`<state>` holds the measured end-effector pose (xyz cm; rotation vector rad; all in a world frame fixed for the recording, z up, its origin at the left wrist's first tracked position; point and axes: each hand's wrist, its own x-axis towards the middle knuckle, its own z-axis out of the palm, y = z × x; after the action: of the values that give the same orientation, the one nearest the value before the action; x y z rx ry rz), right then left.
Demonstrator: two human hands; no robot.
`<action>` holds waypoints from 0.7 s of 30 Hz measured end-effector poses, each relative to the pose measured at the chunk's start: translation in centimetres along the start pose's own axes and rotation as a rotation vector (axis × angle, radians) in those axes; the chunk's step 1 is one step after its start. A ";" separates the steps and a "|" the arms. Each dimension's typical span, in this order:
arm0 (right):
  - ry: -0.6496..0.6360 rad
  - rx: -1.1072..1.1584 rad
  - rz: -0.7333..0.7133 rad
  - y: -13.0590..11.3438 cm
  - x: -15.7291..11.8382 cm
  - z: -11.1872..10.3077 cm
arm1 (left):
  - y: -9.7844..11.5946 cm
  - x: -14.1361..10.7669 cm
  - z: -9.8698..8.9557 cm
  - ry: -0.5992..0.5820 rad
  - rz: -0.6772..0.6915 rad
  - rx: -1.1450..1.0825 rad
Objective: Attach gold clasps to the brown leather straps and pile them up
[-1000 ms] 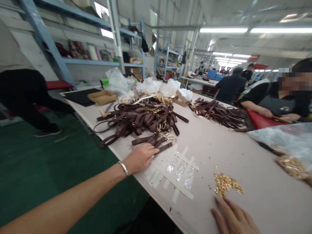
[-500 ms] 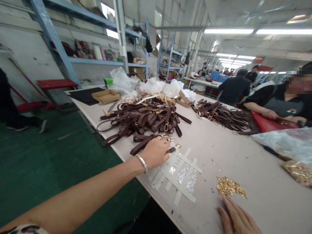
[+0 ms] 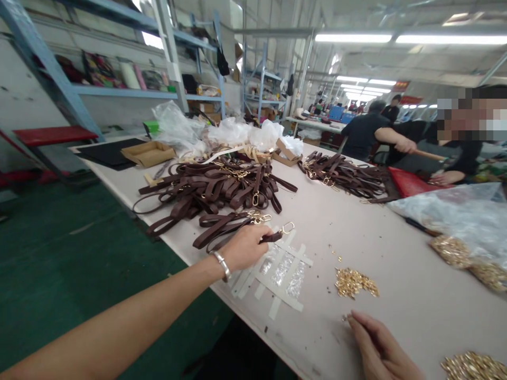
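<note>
On the far left I had blue metal shelving (image 3: 79, 89) against the wall and a green floor (image 3: 59, 264) beside the long pale worktable (image 3: 356, 232). A flat cardboard tray (image 3: 148, 153) and clear plastic bags (image 3: 222, 132) sat at the table's far end. In front of them lay a big pile of brown straps (image 3: 214, 190) with gold clasps mixed in.

My left hand (image 3: 245, 247), a silver bracelet (image 3: 222, 265) on its wrist, was closed around one brown strap (image 3: 273, 236) at the near edge of that pile; its gold clasp (image 3: 288, 228) stuck out just past my fingers, over a grid of tape strips (image 3: 277, 272) stuck to the table.

Right of the tape lay a small heap of gold fittings (image 3: 355, 282), with a few loose ones scattered near it. My right hand (image 3: 376, 348) rested on the table just below that heap, fingers curled together at a single tiny gold piece (image 3: 345, 318); whether it was actually pinched I could not tell. Another gold heap (image 3: 471, 366) showed at the bottom right corner.

Farther back sat a second strap pile (image 3: 344, 177), then a red mat (image 3: 412, 182), where a co-worker's hand (image 3: 446, 178) lay. A large plastic bag (image 3: 463, 216) with more gold hardware covered the right side.
</note>
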<state>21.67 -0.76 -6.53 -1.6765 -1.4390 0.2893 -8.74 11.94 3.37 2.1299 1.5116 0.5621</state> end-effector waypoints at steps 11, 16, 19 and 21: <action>-0.302 0.816 0.471 -7.3 -2.0 1.7 | 6.3 -6.6 6.7 -0.386 -0.163 -1.024; -0.337 0.734 0.498 -7.4 -1.8 0.9 | 6.9 -7.6 8.2 -0.426 -0.101 -1.068; -0.334 0.668 0.513 -7.0 -1.9 0.6 | 7.1 -7.7 8.3 -0.415 -0.075 -1.038; -0.338 0.679 0.527 -6.7 -2.1 0.5 | 7.1 -7.7 8.2 -0.401 -0.058 -1.007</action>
<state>16.13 -2.79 -2.64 -1.4283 -0.9249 1.2531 -1.02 1.43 0.43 1.2932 0.7853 0.6378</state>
